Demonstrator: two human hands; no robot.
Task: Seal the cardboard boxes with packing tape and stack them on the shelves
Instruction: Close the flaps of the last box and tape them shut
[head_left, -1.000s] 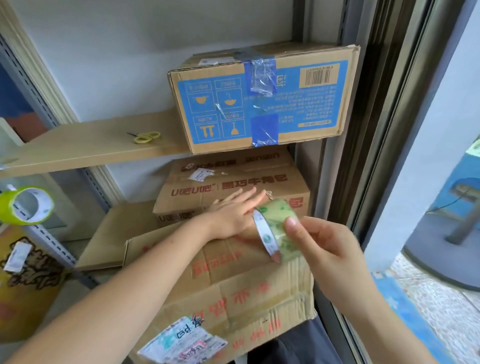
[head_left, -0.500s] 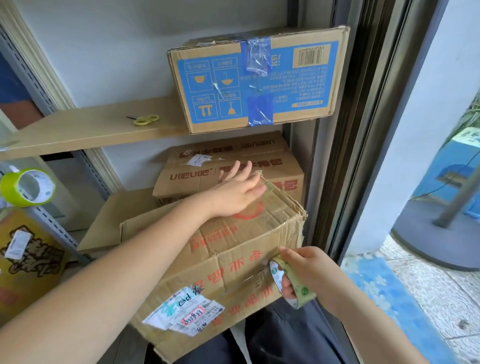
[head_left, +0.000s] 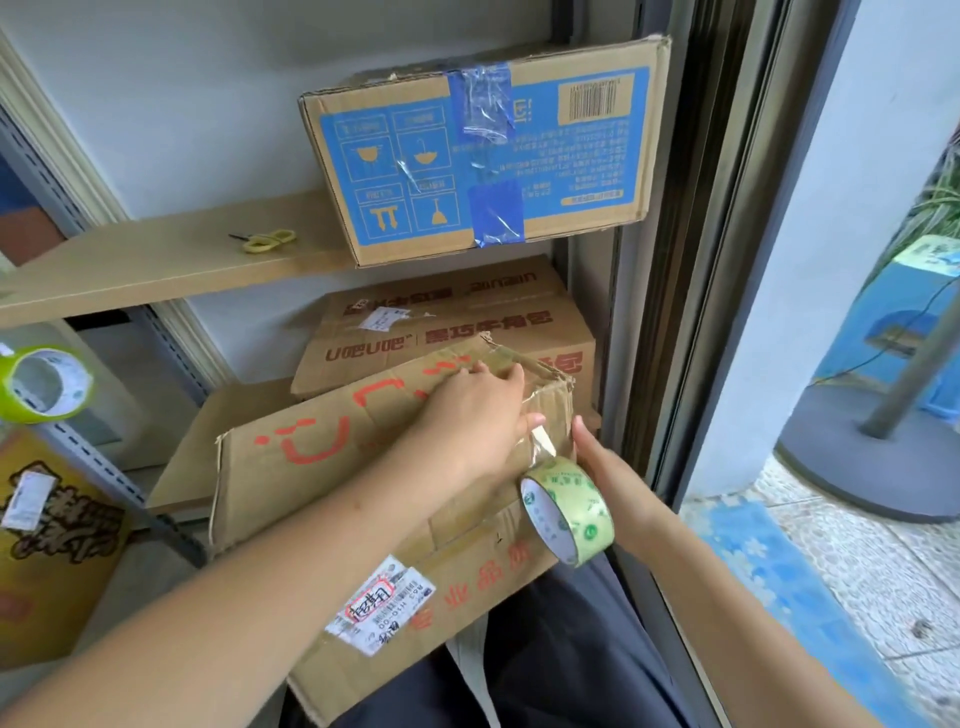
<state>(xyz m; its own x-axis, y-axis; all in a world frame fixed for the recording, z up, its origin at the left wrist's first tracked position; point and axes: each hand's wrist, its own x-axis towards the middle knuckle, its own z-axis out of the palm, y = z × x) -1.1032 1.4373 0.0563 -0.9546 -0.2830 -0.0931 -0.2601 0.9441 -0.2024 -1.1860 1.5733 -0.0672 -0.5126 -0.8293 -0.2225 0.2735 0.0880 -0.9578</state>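
A worn cardboard box (head_left: 322, 467) with red print and a shipping label lies tilted on my lap, in front of the shelves. My left hand (head_left: 478, 410) presses flat on its top right corner, the thumb beside a loose strip of clear tape. My right hand (head_left: 613, 478) is at the box's right side and holds a green-printed tape roll (head_left: 571, 514); its fingers are mostly hidden behind the roll. The tape runs from the roll up to the box corner.
A blue-printed taped box (head_left: 571, 171) sits on the upper shelf (head_left: 156, 260) beside yellow scissors (head_left: 265, 240). A brown box (head_left: 467, 332) rests on the lower shelf (head_left: 208, 441). A second green tape roll (head_left: 44, 382) and a yellow carton (head_left: 47, 545) are at left. A door frame (head_left: 691, 260) stands close on the right.
The right hand dropped with the roll down the box's right side, then came back up to the corner. The left hand slid toward the right corner and the box tilted.
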